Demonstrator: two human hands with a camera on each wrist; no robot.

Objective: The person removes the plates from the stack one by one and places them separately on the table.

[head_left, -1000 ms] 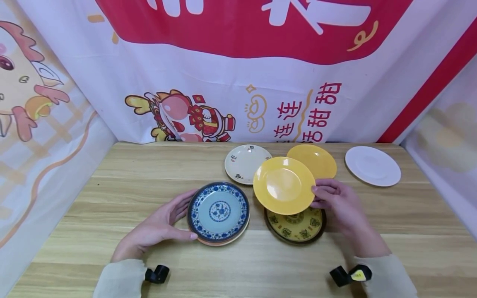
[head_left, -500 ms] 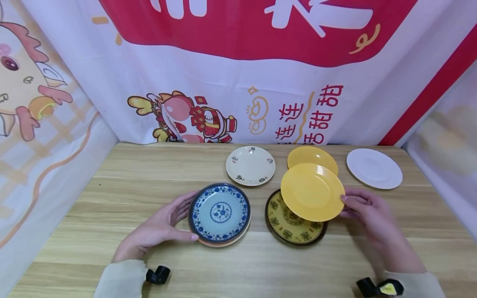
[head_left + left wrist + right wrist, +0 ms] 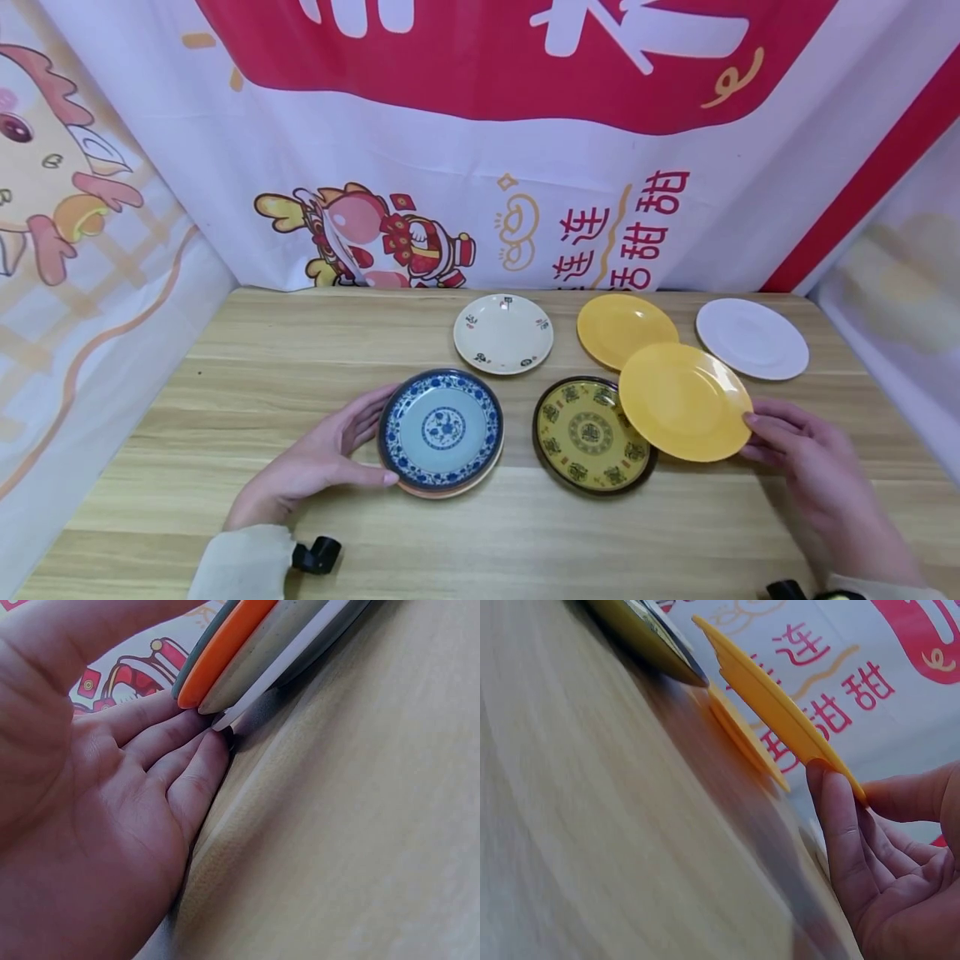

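My right hand (image 3: pixel 806 467) pinches the rim of a yellow plate (image 3: pixel 684 402), thumb on top and fingers beneath. The plate is held tilted above the table in the right wrist view, overlapping the edge of a dark-rimmed olive plate (image 3: pixel 588 442) in the head view. My left hand (image 3: pixel 330 454) rests beside a stack of plates topped by a blue-and-white patterned plate (image 3: pixel 442 427). Its fingers (image 3: pixel 199 776) lie fairly straight, with tips at the stack's edge, and the thumb reaches the near left rim. Below the top plate, an orange plate (image 3: pixel 225 652) and paler ones show edge-on.
Along the back of the wooden table (image 3: pixel 300 350) lie a cream plate with small motifs (image 3: pixel 503 333), another yellow plate (image 3: pixel 622 325) and a white plate (image 3: pixel 752 338). A printed cloth (image 3: pixel 465 150) hangs behind them, with cloth at both sides.
My right hand has carried the yellow plate rightward and toward me, uncovering the cream plate and most of the olive plate. The left hand has stayed beside the stack.
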